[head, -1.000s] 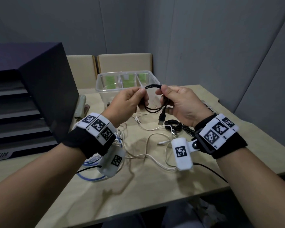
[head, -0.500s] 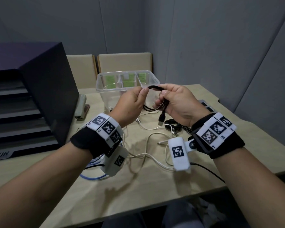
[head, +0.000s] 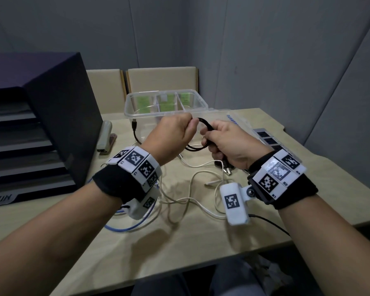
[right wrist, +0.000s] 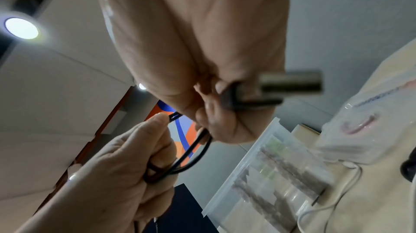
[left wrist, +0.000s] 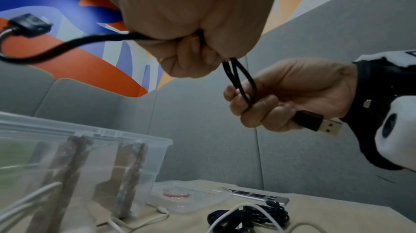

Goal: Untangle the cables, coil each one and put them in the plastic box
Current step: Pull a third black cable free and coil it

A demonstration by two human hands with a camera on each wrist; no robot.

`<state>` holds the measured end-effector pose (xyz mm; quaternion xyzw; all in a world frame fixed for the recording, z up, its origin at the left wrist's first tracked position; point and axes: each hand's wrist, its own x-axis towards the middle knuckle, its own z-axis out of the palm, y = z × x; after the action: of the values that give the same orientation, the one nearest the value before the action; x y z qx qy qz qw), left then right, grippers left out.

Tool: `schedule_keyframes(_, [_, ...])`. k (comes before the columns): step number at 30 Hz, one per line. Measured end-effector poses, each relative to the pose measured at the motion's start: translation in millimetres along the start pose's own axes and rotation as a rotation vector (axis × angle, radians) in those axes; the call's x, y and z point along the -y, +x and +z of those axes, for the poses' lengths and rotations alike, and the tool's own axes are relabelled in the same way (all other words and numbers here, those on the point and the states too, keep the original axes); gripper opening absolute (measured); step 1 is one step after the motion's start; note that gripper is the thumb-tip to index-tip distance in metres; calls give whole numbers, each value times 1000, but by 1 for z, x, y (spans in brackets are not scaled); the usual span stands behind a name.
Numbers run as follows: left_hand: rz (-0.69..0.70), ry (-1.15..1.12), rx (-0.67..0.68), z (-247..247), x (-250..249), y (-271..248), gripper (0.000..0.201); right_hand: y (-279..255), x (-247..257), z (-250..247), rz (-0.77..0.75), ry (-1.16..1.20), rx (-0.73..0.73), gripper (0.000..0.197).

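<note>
I see both hands raised above the table [head: 201,242], just in front of the clear plastic box [head: 167,107], with the black cable [head: 203,124] stretched in short loops between them. My left hand [head: 171,137] is clenched around one side of the loops; in the left wrist view the strands run out from between its curled fingers [left wrist: 191,59], and a free length of the cable bends away to the left, ending in a black plug [left wrist: 29,25]. My right hand [head: 226,142] grasps the other side of the loops, fingers folded over the strands, and a USB plug [left wrist: 317,124] sticks out from the heel of that hand toward the wrist. The loops hang in the air, touching nothing but the two hands.

Beneath my hands, white cables [head: 190,189] lie tangled on the pale wood tabletop, with a blue cable [head: 124,228] near my left wrist and a dark bundle of cable [left wrist: 247,217] under my right. The box stands at the far side of the table; it has dividers and green labels inside. A stapler [head: 105,135] lies to its left, beside a dark drawer unit [head: 41,124]. A power strip [head: 267,139] lies to the right. Grey panelled walls close the corner behind, and two beige chair backs [head: 141,82] stand behind the box.
</note>
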<state>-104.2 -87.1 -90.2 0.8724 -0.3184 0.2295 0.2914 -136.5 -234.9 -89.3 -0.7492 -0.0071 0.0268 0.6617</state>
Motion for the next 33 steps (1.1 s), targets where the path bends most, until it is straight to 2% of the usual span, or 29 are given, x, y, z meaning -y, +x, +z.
schedule_keyframes(3, [-23,11,-4,-2,1,1,32,0,-1,-3,-26,56,3,19])
schedule_keyframes(7, [-135,-70,-67,-6,9,2,38,-2,-1,-13,-62,94,0,17])
schedule_keyframes(10, [-183,-97,-82,-7,13,3,34,-4,0,-18,-75,-83,-3,11])
schedule_keyframes(12, [-175,-101,-77,-6,12,3,34,-4,1,-18,-80,-126,-48,17])
schedule_keyframes(15, [-141,-84,-80,-5,8,2,38,-3,2,-15,-27,129,-50,22])
schedule_keyframes(20, [-123,-42,-85,-3,8,0,37,-7,4,-15,3,397,21,10])
schedule_keyframes(26, [-161,-179,-25,0,7,-2,36,-5,10,-13,-24,602,-91,11])
schedule_keyframes(30, [-169,-184,19,8,5,-7,38,-1,7,-15,-47,658,-147,12])
schedule_keyframes(33, [-180,-208,14,9,4,-8,38,-2,3,-15,-43,479,-148,14])
